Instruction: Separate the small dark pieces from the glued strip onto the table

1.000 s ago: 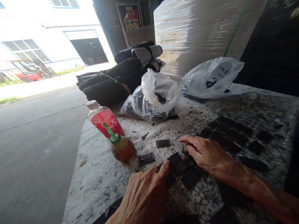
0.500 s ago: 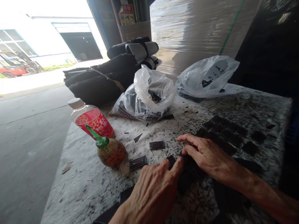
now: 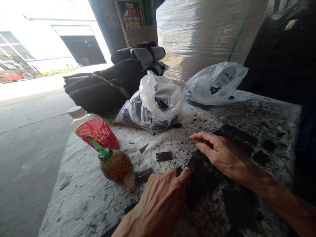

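My left hand (image 3: 164,197) is low in the middle, its thumb and curled fingers closed around a black piece (image 3: 179,170) that shows only in part. Its thumb tip touches the corner of a dark rectangular piece (image 3: 194,161). Above and to the right of that piece, my right hand (image 3: 218,153) hovers with fingers apart and nothing visible between them. Two small black framed pieces, one (image 3: 164,156) farther back and one (image 3: 144,175) beside my left knuckles, lie on the cloth. More black squares (image 3: 238,138) sit in rows beyond my right hand.
A pink-labelled bottle (image 3: 95,131) and a round object with a green top (image 3: 115,164) stand at the left. Two clear plastic bags (image 3: 158,105) (image 3: 214,85) of black pieces lie at the back of the speckled table (image 3: 81,197). Dark sheets (image 3: 98,89) are stacked beyond.
My right hand has lifted away from my left thumb, and the dark piece between them now shows. The view has shifted slightly.
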Demonstrator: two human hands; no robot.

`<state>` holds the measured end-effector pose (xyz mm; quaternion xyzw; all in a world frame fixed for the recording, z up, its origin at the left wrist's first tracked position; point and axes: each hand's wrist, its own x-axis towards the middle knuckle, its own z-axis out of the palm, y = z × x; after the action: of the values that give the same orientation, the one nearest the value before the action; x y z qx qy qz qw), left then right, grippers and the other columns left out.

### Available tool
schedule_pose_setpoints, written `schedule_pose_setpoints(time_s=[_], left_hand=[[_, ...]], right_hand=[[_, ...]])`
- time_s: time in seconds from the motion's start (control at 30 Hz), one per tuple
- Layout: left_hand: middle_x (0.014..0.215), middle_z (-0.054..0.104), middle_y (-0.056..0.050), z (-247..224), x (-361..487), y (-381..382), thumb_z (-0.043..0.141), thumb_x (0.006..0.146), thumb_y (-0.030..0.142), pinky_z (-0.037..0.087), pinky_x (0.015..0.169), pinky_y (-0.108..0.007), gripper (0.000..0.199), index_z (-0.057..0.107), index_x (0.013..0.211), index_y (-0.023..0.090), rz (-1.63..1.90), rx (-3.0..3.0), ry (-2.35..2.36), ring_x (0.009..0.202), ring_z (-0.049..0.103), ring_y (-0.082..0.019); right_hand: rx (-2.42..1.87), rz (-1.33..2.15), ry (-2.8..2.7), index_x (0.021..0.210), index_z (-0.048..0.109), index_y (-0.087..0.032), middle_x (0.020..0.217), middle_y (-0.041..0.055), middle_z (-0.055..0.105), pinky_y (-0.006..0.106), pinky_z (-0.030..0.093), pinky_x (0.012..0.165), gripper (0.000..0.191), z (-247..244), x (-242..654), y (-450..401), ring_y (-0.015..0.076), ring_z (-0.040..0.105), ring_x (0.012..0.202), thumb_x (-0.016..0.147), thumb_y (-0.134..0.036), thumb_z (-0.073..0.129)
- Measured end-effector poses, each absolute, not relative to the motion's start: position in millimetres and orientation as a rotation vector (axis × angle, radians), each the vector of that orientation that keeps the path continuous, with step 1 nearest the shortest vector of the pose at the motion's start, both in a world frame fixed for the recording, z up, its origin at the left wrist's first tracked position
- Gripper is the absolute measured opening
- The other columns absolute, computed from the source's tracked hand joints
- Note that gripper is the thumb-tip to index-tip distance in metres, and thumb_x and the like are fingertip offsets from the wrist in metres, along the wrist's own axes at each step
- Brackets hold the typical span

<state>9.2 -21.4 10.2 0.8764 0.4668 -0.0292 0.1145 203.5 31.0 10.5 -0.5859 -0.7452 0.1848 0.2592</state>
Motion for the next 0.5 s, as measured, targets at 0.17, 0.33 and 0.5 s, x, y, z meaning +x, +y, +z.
schedule_pose_setpoints(time_s=[0.17,0.33,0.5], left_hand=[[0.079,0.057,0.002,9,6,-20,0.038,0.080,0.011,0.021,0.048,-0.030,0.042,0.044,0.117,0.030,-0.069,2.532,1.337,0.056,0.053,-0.017],[0.082,0.059,0.001,12,6,-18,0.036,0.082,0.012,0.031,0.052,-0.029,0.040,0.046,0.117,0.029,-0.075,2.462,1.311,0.063,0.058,-0.018],[0.086,0.061,-0.002,14,4,-21,0.038,0.081,0.012,0.041,0.062,-0.025,0.035,0.048,0.111,0.024,-0.036,2.379,1.302,0.073,0.061,-0.015]], right_hand=[[-1.636,0.391,-2.174,0.105,0.067,-0.023,0.106,0.0058,0.071,0.036,0.049,0.085,0.027,4,218,34,0.0230,0.067,0.095,0.089,-0.020,0.045],[-1.555,0.359,-2.374,0.096,0.067,-0.024,0.099,0.0030,0.067,0.031,0.048,0.077,0.023,5,221,28,0.0202,0.066,0.088,0.081,-0.013,0.054],[-1.498,0.373,-2.481,0.097,0.065,-0.024,0.099,0.0019,0.066,0.029,0.048,0.076,0.027,7,218,26,0.0187,0.066,0.088,0.077,-0.007,0.055]])
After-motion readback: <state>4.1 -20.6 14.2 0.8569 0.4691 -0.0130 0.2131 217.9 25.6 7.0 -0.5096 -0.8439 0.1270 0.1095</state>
